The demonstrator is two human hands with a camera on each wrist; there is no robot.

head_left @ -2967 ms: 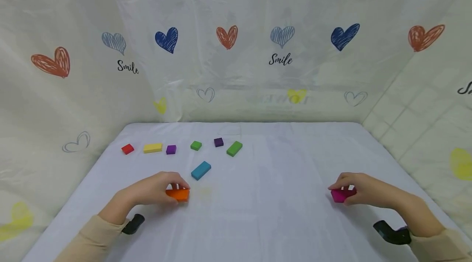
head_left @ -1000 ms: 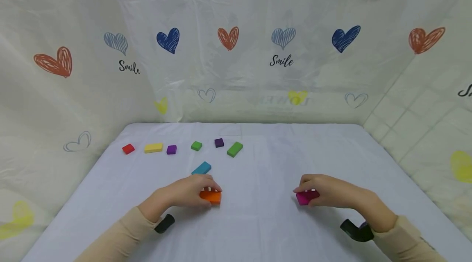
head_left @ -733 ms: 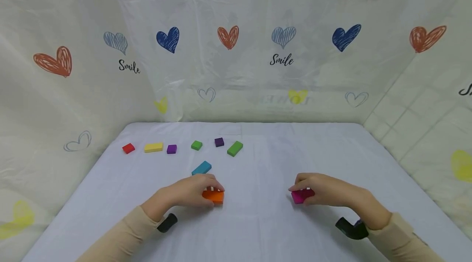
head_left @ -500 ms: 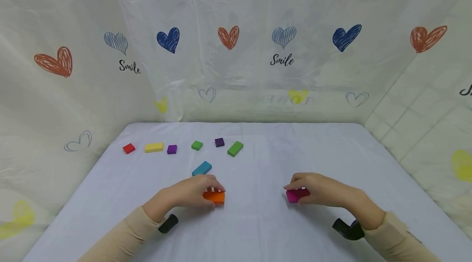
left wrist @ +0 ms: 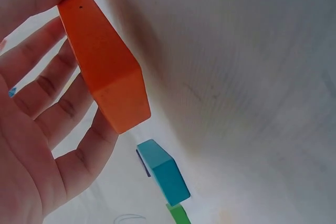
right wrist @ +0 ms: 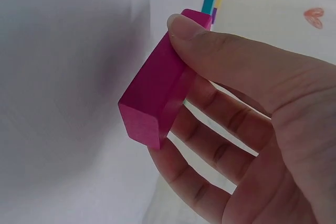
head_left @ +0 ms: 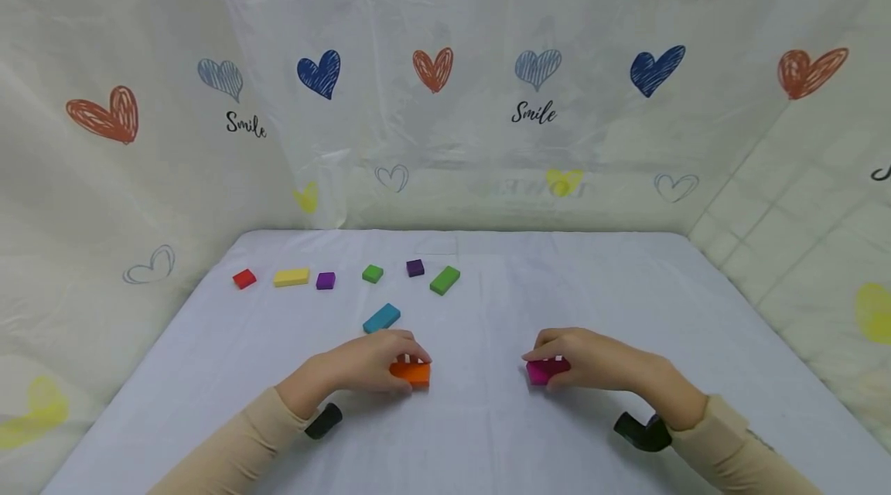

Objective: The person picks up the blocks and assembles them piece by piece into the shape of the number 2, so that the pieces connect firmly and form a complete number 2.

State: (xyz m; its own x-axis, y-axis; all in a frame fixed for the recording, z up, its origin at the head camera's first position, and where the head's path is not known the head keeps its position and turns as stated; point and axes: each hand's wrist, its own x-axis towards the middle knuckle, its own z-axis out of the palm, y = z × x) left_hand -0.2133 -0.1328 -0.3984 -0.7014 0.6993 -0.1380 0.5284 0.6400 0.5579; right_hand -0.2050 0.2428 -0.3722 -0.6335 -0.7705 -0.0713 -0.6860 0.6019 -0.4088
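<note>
My left hand (head_left: 369, 362) pinches an orange rectangular block (head_left: 412, 375) between thumb and fingertips, left of the table's middle. The left wrist view shows the orange block (left wrist: 102, 56) lengthwise in that grip, thumb at one end. Across a gap to the right, my right hand (head_left: 592, 360) grips a magenta block (head_left: 544, 371) the same way. In the right wrist view the thumb presses one long side of the magenta block (right wrist: 157, 82), with fingers on the opposite side. A blue block (head_left: 382, 318) lies just behind the left hand.
Farther back on the white tabletop (head_left: 599, 278) lie a red block (head_left: 244, 279), a yellow block (head_left: 291, 278), a purple block (head_left: 326, 281), a small green block (head_left: 372, 274), a dark purple block (head_left: 415, 267) and a longer green block (head_left: 445, 280). A heart-patterned curtain (head_left: 480, 193) stands behind.
Both hands have moved inward with their blocks, the left one rightward and the right one leftward, narrowing the gap. Lately the right hand travels more. The other blocks stay put.
</note>
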